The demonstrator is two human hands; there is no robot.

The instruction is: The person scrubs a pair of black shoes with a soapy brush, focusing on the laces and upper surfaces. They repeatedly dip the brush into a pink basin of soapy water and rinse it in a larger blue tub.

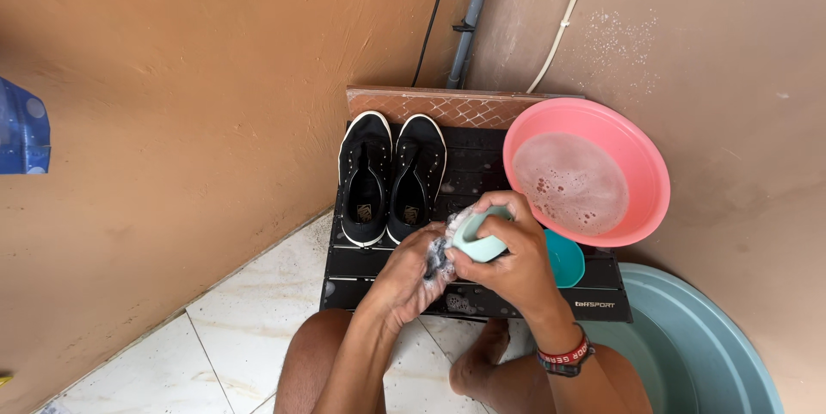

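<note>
Soapy water (575,183) in pink basin (647,164).

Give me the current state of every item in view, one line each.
Left hand: soapy, gripping a small dark sudsy item.
Right hand: closed on pale green brush, pressed to that item.
Black shoes: paired, laceless, side by side on black slatted table.
Pink basin: holds foamy water.
Teal scoop: under pink basin's rim.
Grey-green tub: contents hidden.
</note>
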